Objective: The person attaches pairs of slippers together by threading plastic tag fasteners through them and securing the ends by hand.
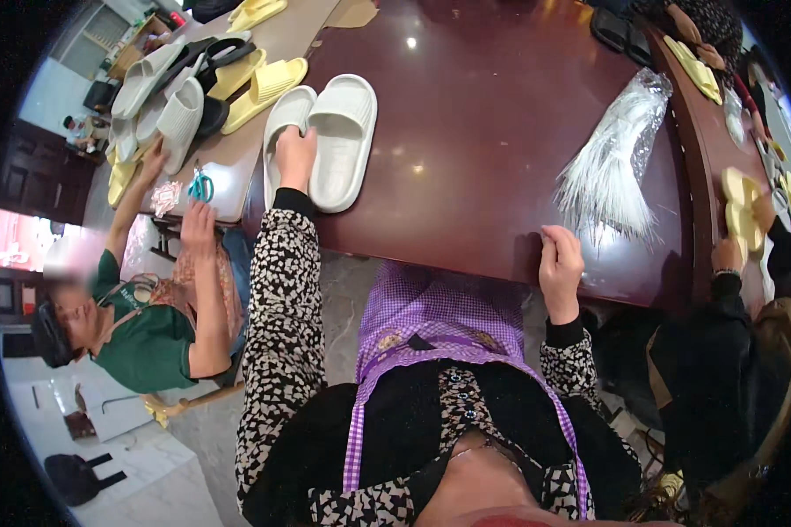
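A pair of pale grey slide slippers lies side by side at the left of the dark red table (466, 149). My left hand (296, 158) grips the left slipper (292, 105) at its foot opening, its fingers partly hidden there. Touching it on the right is the other slipper (341, 145), sole down. At the table's front edge, my right hand (561, 268) is loosely curled with its fingers apart, and I see nothing in it. Beyond that hand lies a bundle of thin white plastic ties (613, 167), partly inside a clear bag.
A co-worker (141, 325) in green sits at left, reaching to a pile of grey, black and yellow slippers (180, 123). Teal scissors (200, 184) lie on that side table. At far right another person's hands hold yellow slippers (743, 211). Dark slippers (620, 35) lie at the back right.
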The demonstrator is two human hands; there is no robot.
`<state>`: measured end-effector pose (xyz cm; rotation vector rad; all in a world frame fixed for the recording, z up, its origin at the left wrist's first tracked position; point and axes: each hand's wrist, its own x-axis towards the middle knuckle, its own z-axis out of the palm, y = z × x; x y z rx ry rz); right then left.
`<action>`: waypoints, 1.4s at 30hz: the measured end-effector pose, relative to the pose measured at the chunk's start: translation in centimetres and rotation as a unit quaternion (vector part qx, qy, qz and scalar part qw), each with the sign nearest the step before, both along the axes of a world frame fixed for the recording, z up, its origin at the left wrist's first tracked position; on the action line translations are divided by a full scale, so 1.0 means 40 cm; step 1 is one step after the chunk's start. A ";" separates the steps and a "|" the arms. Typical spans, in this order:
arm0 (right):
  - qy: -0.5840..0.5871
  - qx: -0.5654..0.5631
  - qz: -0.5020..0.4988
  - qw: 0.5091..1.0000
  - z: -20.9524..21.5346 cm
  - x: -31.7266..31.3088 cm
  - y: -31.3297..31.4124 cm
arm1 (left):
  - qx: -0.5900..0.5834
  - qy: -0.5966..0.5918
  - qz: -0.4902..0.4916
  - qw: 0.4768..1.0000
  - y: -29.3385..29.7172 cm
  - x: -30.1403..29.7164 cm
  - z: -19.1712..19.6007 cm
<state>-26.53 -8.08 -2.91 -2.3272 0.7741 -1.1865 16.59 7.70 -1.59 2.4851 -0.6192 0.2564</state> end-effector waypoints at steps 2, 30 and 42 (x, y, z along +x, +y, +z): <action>-0.003 -0.002 0.003 1.000 -0.005 -0.006 0.003 | -0.006 -0.002 -0.030 1.000 -0.040 -0.014 -0.010; -0.016 -0.079 -0.155 0.985 0.060 -0.012 -0.066 | -0.217 0.088 -0.285 0.930 -0.049 -0.449 0.032; 0.081 -0.118 -0.050 0.988 0.091 0.020 -0.023 | -0.229 0.074 -0.522 0.818 -0.153 -0.646 0.109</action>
